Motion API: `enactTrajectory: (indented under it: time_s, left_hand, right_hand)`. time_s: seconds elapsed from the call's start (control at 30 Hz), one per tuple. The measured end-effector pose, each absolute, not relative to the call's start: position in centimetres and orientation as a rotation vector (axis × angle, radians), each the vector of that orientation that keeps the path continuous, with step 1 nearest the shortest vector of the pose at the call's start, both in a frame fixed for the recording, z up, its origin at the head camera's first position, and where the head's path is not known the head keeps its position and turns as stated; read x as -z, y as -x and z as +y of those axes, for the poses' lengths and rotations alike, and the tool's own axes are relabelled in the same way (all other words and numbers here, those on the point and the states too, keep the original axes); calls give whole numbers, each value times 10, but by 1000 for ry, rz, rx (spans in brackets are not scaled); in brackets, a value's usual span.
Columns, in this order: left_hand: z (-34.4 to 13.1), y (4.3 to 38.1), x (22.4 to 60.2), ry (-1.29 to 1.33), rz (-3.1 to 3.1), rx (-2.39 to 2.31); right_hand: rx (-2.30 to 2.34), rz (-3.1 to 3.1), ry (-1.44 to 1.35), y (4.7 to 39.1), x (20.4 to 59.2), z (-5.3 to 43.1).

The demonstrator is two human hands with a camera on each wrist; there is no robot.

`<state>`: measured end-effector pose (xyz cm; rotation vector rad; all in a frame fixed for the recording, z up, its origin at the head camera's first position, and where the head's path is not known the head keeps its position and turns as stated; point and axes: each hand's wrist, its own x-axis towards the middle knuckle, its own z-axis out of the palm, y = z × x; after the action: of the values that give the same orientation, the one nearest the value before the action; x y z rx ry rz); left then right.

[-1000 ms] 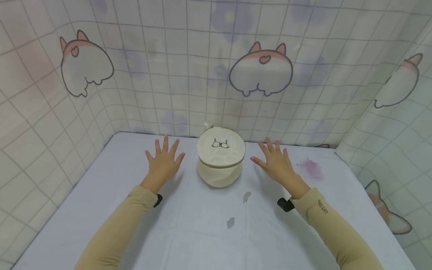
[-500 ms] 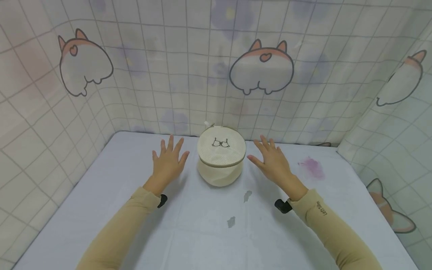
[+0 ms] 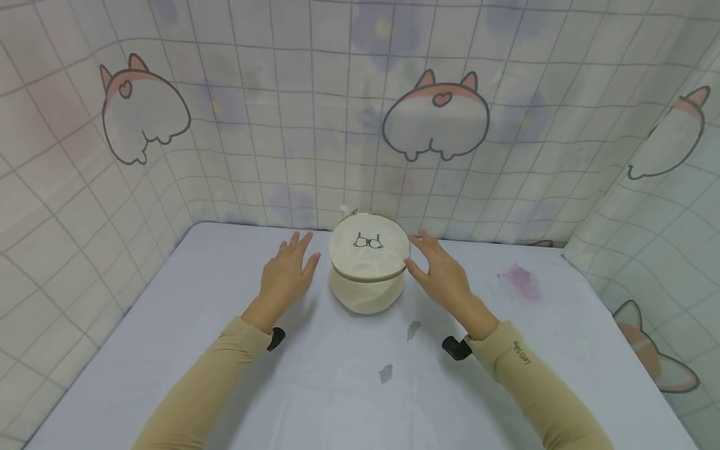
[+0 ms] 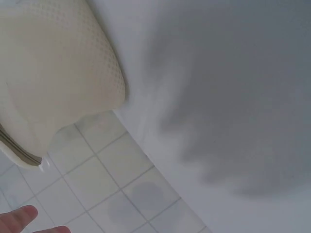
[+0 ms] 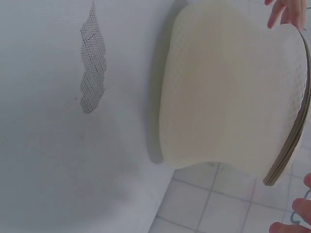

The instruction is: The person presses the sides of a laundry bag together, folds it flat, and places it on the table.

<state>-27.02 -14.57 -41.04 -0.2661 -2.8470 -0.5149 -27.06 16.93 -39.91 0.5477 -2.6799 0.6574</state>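
A cream mesh laundry bag point(image 3: 368, 259), round and zipped, stands upright at the far middle of the table, a small bra-shaped line drawing on its top. My left hand point(image 3: 285, 275) is held just left of it, fingers extended, thumb apart, with a gap to the bag. On the other side, my right hand point(image 3: 447, 278) has its thumb and fingertips right at the lid's right edge. The right wrist view shows the bag's side point(image 5: 218, 92), its dark zip along the rim, and several right fingertips point(image 5: 302, 206). In the left wrist view, fingertips point(image 4: 22, 218) appear low at the left.
The table point(image 3: 337, 400) has a white cloth with two grey patches point(image 3: 385, 374) and a pink stain point(image 3: 522, 281). A checked curtain point(image 3: 253, 181) with printed corgis closes off the back and both sides. A dark cord point(image 3: 542, 243) lies at the back right edge.
Both hands have moved inward toward the bag, the right one reaching its edge. Their spread fingers have drawn closer together. The bag stays in place.
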Motion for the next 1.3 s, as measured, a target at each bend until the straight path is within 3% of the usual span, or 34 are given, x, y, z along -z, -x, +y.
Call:
enactTrajectory:
  time_s: [0.47,0.83,1.3]
  left_hand:
    - [-134,271,411,337,-2762,703]
    - [-127,273,407,319,-2728,798]
    - [-130,282,402,67,-2568,1605]
  right_hand:
    - [-727,-2619,-591,269,388,162]
    - [-1052,-2653,-506,276,381,163]
    - [-1584,-2601,-305,291,387,176]
